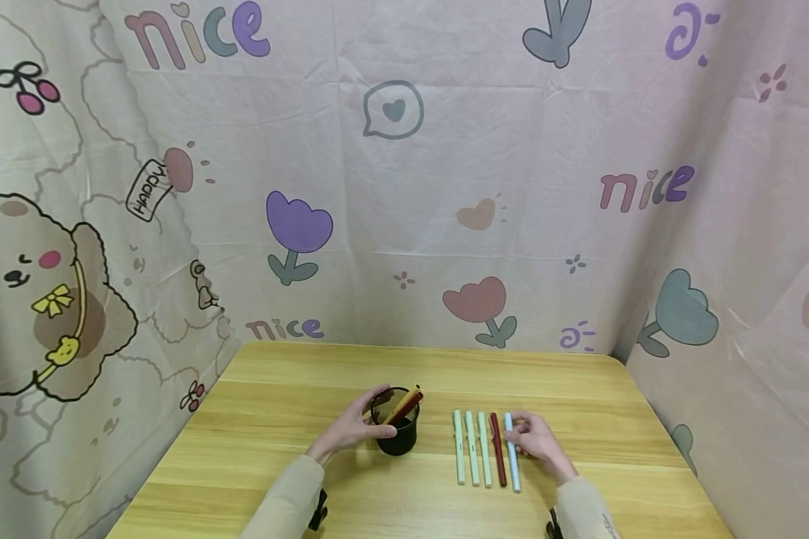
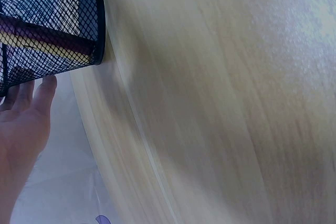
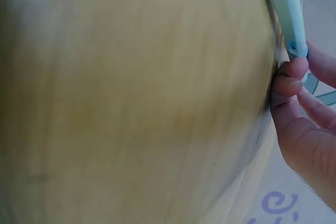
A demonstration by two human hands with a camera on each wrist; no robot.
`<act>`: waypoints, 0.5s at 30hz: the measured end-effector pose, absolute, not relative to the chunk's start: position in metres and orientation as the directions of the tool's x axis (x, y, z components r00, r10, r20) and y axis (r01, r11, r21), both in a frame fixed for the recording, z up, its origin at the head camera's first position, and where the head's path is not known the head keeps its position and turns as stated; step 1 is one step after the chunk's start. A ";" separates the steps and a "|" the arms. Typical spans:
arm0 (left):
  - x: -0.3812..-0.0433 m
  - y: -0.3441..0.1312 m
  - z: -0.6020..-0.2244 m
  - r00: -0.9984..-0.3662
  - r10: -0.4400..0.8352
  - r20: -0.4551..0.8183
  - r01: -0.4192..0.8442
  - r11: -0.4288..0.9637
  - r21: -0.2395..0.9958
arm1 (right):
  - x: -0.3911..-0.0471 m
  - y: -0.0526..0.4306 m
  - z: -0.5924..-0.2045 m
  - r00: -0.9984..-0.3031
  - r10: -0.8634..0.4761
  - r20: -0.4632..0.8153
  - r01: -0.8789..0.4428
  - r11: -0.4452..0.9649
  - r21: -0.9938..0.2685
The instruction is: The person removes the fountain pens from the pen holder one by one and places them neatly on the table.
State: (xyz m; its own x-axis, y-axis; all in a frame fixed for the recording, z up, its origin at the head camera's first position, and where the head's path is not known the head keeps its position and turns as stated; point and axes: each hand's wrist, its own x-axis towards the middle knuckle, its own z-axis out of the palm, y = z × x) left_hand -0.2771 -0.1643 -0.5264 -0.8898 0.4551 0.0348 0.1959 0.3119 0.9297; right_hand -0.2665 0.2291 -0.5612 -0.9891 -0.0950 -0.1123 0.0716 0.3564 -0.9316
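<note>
My left hand grips a black mesh pen holder near its rim, thumb in front and fingers behind. Inside the holder lean a yellow pen and a dark red pen, their ends above the rim. In the left wrist view, my fingers lie along the mesh wall of the pen holder. My right hand pinches the upper part of a light blue pen at the right end of a row. The right wrist view shows this pen between thumb and fingers.
To the left of the light blue pen lie a dark red pen and three pale green pens, side by side on the wooden table. A printed cloth hangs behind the table and along both sides.
</note>
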 end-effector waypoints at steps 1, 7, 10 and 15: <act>-0.277 -0.164 -0.526 -0.890 0.455 0.035 0.195 0.310 0.930 | -0.266 0.228 -0.561 -0.990 -0.088 -0.112 0.073 0.362 -0.929; -0.277 -0.164 -0.527 -0.890 0.455 0.034 0.196 0.313 0.929 | -0.265 0.225 -0.562 -0.991 -0.049 -0.121 0.094 0.374 -0.923; -0.277 -0.164 -0.527 -0.892 0.451 0.030 0.193 0.321 0.927 | -0.264 0.225 -0.561 -0.992 -0.064 -0.109 0.078 0.372 -0.925; -0.278 -0.164 -0.528 -0.896 0.443 0.032 0.194 0.326 0.925 | -0.264 0.225 -0.559 -0.992 -0.086 -0.090 0.048 0.403 -0.914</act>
